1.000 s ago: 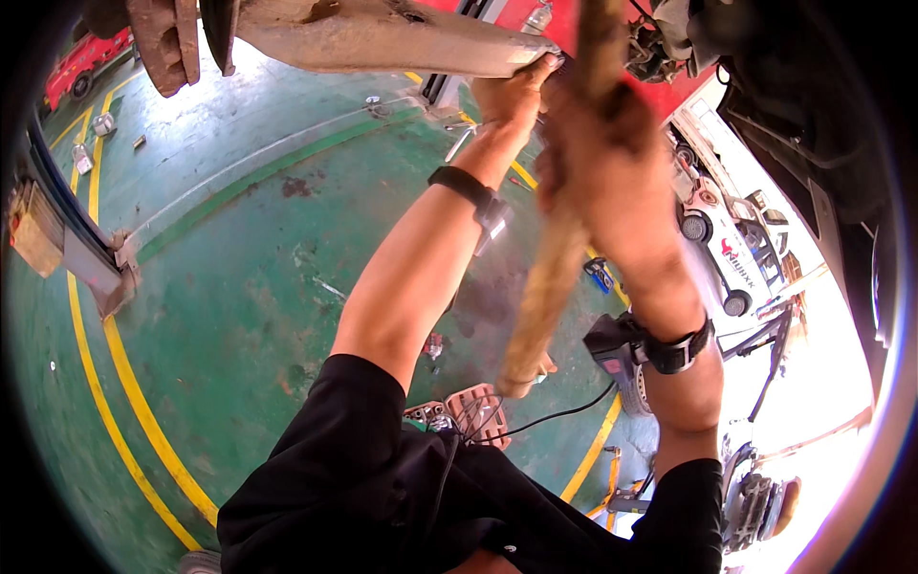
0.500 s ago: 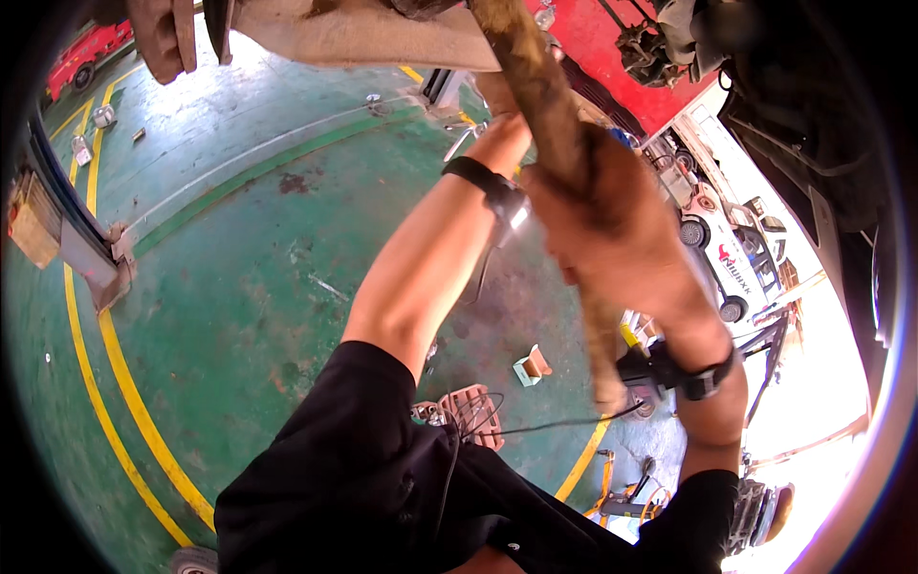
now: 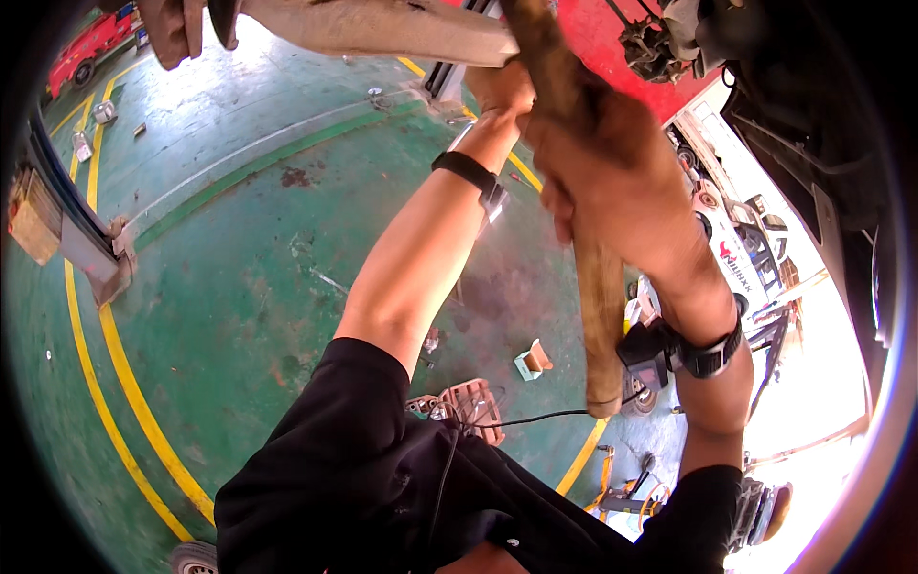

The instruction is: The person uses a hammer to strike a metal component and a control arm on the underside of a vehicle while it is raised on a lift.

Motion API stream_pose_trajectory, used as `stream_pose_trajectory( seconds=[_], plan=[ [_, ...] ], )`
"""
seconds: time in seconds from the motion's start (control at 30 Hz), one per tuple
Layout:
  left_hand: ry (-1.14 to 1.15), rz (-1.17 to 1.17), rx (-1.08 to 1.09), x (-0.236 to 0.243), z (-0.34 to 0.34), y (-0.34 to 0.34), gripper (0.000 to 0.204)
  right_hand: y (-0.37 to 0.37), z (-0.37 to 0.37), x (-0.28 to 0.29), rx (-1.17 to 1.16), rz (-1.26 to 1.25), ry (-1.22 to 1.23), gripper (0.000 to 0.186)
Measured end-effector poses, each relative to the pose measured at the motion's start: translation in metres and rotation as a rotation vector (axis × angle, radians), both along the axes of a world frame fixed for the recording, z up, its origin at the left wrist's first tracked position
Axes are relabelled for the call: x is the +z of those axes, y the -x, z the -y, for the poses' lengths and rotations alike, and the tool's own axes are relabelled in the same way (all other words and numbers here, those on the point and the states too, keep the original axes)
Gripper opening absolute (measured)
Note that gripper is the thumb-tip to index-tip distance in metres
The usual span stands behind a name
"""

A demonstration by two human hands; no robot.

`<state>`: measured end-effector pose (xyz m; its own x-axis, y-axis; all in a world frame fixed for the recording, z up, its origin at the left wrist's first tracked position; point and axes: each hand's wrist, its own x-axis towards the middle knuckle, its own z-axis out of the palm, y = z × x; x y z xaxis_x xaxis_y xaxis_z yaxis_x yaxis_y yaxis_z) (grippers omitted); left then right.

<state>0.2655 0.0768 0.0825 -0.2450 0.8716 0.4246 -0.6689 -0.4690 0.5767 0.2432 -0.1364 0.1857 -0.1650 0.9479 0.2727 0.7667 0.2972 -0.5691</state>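
Observation:
My right hand (image 3: 622,191) is closed around a thick wooden handle (image 3: 602,335). Its blunt lower end hangs below my fist; its upper part runs out past the top edge, so I cannot see what it carries. Farther up and left, my left hand (image 3: 502,88) reaches up beside a long, dull-brown metal part (image 3: 382,31) of the raised vehicle's underside. The handle and that part cover its fingers, so its grip does not show. Black bands circle both wrists, and a small dark device (image 3: 645,359) is on the right one.
Dark vehicle parts (image 3: 803,143) hang at upper right. Lift posts (image 3: 91,239) stand at left and far centre. On the green floor lie a small open box (image 3: 532,362) and a reddish slotted tray (image 3: 470,407). A black cable crosses near my body. White vehicles (image 3: 741,263) stand right.
The wooden handle and my right hand have shifted slightly, and the handle's lower end shows more plainly. My left hand has risen a little toward the brown metal part.

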Motion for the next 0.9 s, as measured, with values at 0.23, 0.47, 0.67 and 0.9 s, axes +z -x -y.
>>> stream_pose_trajectory(
  seconds=[0.23,0.47,0.67,0.9],
  plan=[
    [-0.12,0.233,0.247,0.01,-0.041,-0.044,0.041,0.018,-0.01,-0.023,0.008,-0.294,0.035,0.016],
    [-0.096,0.408,-0.158,0.01,-0.034,-0.052,0.042,0.009,0.003,0.018,-0.079,-0.238,-0.092,0.024],
    [-0.046,0.045,0.618,0.025,-0.03,-0.045,0.045,-0.004,-0.021,-0.015,-0.036,0.212,-0.306,0.022],
    [-0.039,0.381,-0.113,0.009,-0.014,-0.028,0.033,0.018,-0.015,0.01,-0.135,-0.35,-0.085,0.019]
  ],
)
